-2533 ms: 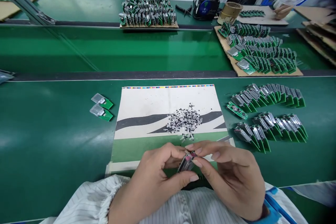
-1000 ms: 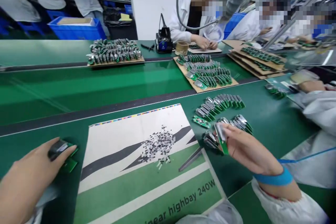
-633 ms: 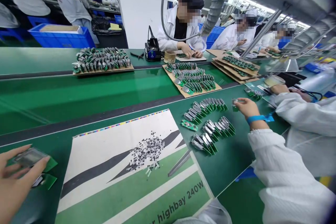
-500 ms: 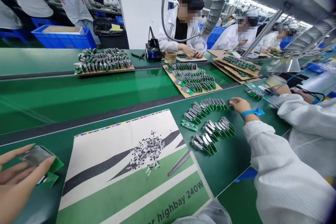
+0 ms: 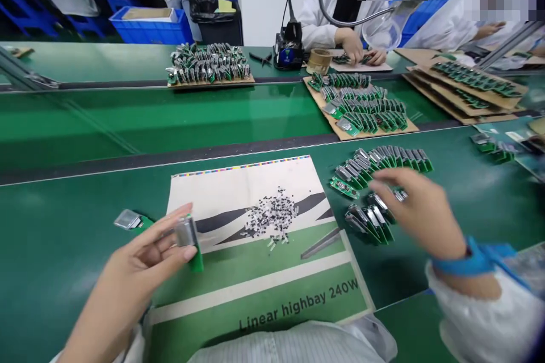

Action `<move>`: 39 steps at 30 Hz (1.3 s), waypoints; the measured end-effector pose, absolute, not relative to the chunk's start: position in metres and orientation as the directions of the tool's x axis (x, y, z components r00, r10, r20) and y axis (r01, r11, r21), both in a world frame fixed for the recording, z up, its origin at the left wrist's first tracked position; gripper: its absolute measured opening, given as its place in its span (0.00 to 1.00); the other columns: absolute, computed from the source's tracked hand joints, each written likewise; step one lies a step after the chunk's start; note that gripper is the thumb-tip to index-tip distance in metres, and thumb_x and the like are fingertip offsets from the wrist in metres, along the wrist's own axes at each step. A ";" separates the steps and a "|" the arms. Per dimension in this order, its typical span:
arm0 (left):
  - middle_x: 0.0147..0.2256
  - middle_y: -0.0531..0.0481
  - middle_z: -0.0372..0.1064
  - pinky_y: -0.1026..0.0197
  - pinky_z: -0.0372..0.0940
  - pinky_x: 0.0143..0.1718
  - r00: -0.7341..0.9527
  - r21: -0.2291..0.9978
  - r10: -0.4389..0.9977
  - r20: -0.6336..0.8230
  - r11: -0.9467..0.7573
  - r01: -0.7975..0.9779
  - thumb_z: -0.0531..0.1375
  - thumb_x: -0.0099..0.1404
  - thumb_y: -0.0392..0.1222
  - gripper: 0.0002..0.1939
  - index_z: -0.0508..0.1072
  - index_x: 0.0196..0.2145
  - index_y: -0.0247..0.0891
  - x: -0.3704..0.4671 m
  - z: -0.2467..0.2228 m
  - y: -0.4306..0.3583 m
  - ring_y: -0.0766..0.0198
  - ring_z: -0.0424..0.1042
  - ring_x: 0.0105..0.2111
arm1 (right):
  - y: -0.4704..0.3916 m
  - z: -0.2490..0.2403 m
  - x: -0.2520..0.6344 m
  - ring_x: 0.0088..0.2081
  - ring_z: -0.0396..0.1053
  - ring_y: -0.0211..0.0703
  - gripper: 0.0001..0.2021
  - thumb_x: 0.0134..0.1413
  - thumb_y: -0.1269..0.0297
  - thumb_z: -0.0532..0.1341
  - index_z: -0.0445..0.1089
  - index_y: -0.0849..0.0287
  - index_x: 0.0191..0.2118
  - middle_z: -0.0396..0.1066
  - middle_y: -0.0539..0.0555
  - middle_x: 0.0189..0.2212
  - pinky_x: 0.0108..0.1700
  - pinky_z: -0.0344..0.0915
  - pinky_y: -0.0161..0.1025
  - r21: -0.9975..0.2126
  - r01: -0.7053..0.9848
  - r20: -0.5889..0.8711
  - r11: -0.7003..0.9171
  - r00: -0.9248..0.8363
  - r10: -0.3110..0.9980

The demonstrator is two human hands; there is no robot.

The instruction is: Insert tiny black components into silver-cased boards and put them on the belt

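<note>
My left hand (image 5: 140,266) pinches a small green circuit board (image 5: 196,261) with a silvery screen-like part on it, held upright over the left edge of a printed cardboard sheet (image 5: 255,295). Just beyond that hand, another circuit board (image 5: 130,219) lies on the green table. My right hand (image 5: 419,210) hovers over curved rows of leaning boards (image 5: 370,224), thumb and fingers slightly apart, with nothing visible in them. One flat board (image 5: 344,187) lies left of these rows. On the sheet are a pile of tiny black and clear pieces (image 5: 275,212) and grey tweezers (image 5: 323,244).
Across the green belt (image 5: 140,119) sit cardboard trays of boards (image 5: 340,135), (image 5: 181,86). A co-worker's hands (image 5: 351,45) work at the far side beside a black-and-blue device (image 5: 289,48) and pliers (image 5: 260,58). Stacked cardboard (image 5: 468,113) stands at right.
The view has turned right. My left hand has come in over the sheet with one board, and another board now lies on the table. My right hand has left the far row's end, moving back leftward.
</note>
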State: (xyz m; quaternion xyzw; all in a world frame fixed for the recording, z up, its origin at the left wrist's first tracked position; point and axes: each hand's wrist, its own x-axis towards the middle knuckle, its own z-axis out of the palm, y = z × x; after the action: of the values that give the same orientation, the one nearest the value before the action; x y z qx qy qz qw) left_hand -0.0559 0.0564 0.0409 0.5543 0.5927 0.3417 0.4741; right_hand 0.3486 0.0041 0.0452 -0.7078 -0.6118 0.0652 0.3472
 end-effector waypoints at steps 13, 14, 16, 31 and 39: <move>0.52 0.47 0.68 0.67 0.70 0.35 0.265 0.935 0.903 -0.337 0.288 0.208 0.68 0.55 0.42 0.23 0.72 0.50 0.43 -0.040 0.033 0.040 0.64 0.70 0.38 | 0.004 -0.019 0.223 0.36 0.66 0.48 0.08 0.56 0.79 0.59 0.66 0.59 0.31 0.70 0.55 0.32 0.39 0.68 0.48 -0.547 0.812 0.042 0.204 -0.217 0.975; 0.51 0.46 0.69 0.66 0.70 0.36 0.274 0.932 0.898 -0.344 0.292 0.213 0.68 0.55 0.42 0.23 0.72 0.50 0.43 -0.040 0.032 0.040 0.64 0.70 0.38 | 0.004 -0.018 0.223 0.36 0.66 0.48 0.09 0.56 0.80 0.58 0.66 0.58 0.31 0.69 0.54 0.32 0.39 0.68 0.48 -0.553 0.809 0.035 0.199 -0.216 0.976; 0.50 0.46 0.70 0.64 0.71 0.38 0.306 0.932 0.885 -0.351 0.298 0.207 0.67 0.56 0.42 0.23 0.72 0.50 0.42 -0.038 0.031 0.039 0.62 0.71 0.39 | 0.003 -0.017 0.223 0.35 0.65 0.47 0.10 0.55 0.80 0.58 0.64 0.58 0.29 0.69 0.53 0.31 0.38 0.67 0.46 -0.564 0.804 0.021 0.188 -0.214 0.977; 0.44 0.45 0.74 0.59 0.73 0.36 0.336 0.924 0.865 -0.372 0.313 0.218 0.67 0.55 0.43 0.22 0.73 0.48 0.44 -0.026 0.031 0.039 0.59 0.74 0.35 | 0.000 -0.017 0.222 0.35 0.63 0.46 0.10 0.57 0.80 0.56 0.62 0.58 0.31 0.66 0.52 0.32 0.37 0.65 0.44 -0.593 0.791 -0.015 0.153 -0.201 0.979; 0.40 0.48 0.74 0.61 0.71 0.39 0.410 0.913 0.816 -0.407 0.378 0.155 0.65 0.58 0.40 0.22 0.70 0.51 0.43 -0.025 0.025 0.038 0.61 0.73 0.37 | 0.001 -0.018 0.217 0.36 0.63 0.49 0.07 0.57 0.77 0.60 0.64 0.58 0.31 0.66 0.53 0.32 0.39 0.63 0.48 -0.541 0.820 -0.028 0.187 -0.240 0.970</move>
State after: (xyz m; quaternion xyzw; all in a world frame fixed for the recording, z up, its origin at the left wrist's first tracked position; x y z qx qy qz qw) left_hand -0.0250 0.0384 0.0252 0.5008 0.4845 0.2453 0.6740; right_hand 0.2171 0.0006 -0.0181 -0.5946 -0.7528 0.2304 0.1632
